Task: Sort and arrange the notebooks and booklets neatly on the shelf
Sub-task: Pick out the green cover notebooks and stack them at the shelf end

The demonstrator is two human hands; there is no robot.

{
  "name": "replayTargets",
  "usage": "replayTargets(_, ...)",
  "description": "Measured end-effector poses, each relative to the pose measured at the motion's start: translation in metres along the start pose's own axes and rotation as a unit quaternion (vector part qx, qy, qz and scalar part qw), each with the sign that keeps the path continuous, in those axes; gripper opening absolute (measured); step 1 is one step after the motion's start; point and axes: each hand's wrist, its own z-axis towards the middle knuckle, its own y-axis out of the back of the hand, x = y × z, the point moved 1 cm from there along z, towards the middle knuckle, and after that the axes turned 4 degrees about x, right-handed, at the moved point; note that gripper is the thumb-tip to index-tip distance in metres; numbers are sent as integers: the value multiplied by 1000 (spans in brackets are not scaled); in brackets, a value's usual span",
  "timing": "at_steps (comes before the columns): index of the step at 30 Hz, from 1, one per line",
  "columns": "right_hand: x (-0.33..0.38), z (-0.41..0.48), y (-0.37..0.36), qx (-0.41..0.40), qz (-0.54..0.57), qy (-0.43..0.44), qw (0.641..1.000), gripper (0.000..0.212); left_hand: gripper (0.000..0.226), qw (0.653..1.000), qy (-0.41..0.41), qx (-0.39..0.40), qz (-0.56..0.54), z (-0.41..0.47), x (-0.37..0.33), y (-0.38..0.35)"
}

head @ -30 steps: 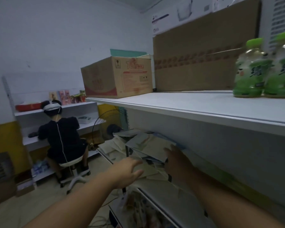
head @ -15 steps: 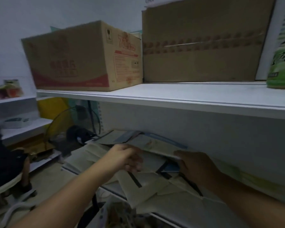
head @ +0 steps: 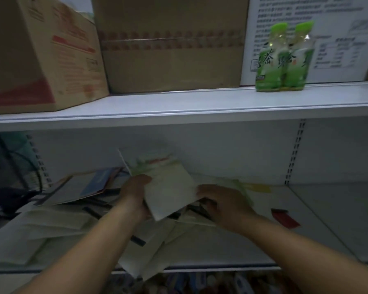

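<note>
**Booklet lifted off the pile, view swung right**

Since half a second ago a pale booklet (head: 168,183) has come up off the heap and now stands tilted between both hands, its top leaning toward the shelf's back wall. The camera has also turned right, bringing the two green bottles (head: 283,58) fully into view.

The left hand (head: 136,194) grips the booklet's left edge, fingers curled round it. The right hand (head: 223,204) meets the lower right edge with its back to the camera. I cannot tell whether those fingers clamp the booklet or only touch it (the frame is blurred there).

Below and to the left, the loose pile of booklets (head: 57,219) sprawls across the lower shelf (head: 317,219), some of it hanging over the front lip. A blue-covered one (head: 100,181) lies near the back. To the right of the hands a red tag (head: 285,218) lies on bare shelf.

On the upper shelf (head: 179,107) a red-printed carton (head: 36,56) sits beside a larger brown box (head: 170,49). The bottles stand in front of a white printed box (head: 338,28).
</note>
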Motion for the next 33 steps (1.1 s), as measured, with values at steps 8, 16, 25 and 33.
replayTargets(8,-61,20,-10,152,-16,-260,953,27,15,993,-73,-39,89,-3,-10,-6)
replayTargets(16,-79,20,7,22,-135,-113,984,24,22,992,-86,-32,86,2,0,-12)
replayTargets(25,-11,30,51,-127,-33,27,991,27,20,983,-172,-17,69,1,28,-71)
replayTargets(33,-37,-5,51,-17,139,17,990,38,24,993,-117,5,6,-1,37,-79)
